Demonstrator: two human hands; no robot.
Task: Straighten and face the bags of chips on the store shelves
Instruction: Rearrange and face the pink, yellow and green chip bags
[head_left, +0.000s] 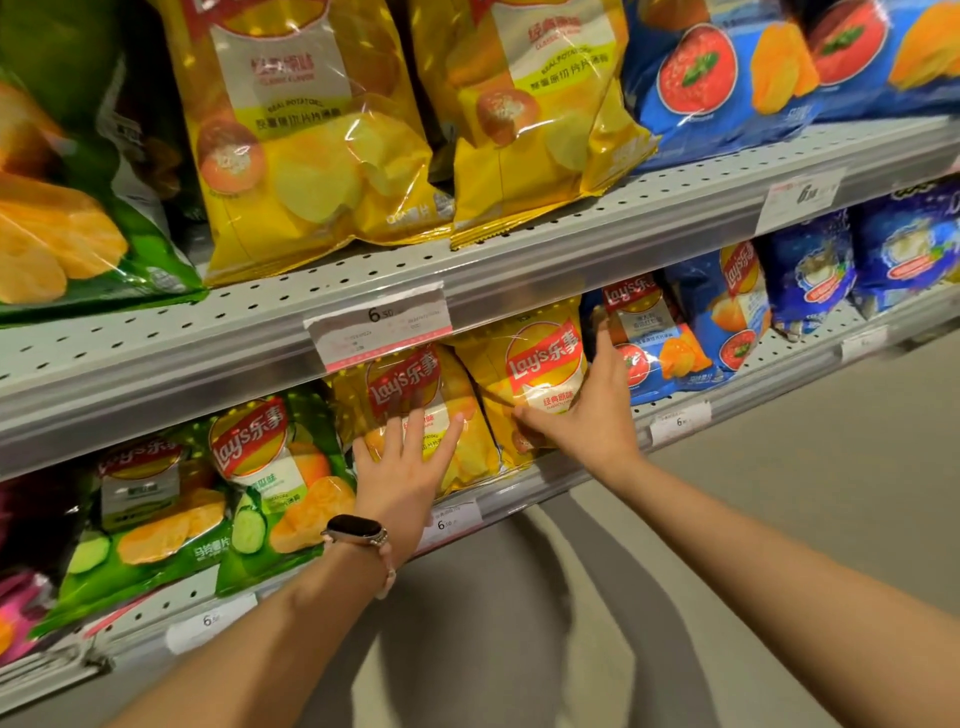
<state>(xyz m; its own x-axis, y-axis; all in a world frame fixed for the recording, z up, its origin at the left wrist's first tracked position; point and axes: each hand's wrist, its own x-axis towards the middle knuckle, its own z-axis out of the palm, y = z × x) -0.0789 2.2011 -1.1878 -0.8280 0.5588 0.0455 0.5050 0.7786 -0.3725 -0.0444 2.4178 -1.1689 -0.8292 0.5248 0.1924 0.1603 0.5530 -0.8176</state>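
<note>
Two small yellow bags of chips stand side by side on the lower shelf. My left hand lies with straight, spread fingers flat on the front of the left yellow bag, which leans slightly left. My right hand holds the right yellow bag at its right side. Its thumb lies across the bag's lower front and its fingers run up the edge next to a blue bag. Both yellow bags show their fronts.
Green cucumber bags stand left of the yellow ones, and blue tomato bags stand to the right. The upper shelf carries large yellow bags and a price tag that overhangs the lower row. Grey floor lies below.
</note>
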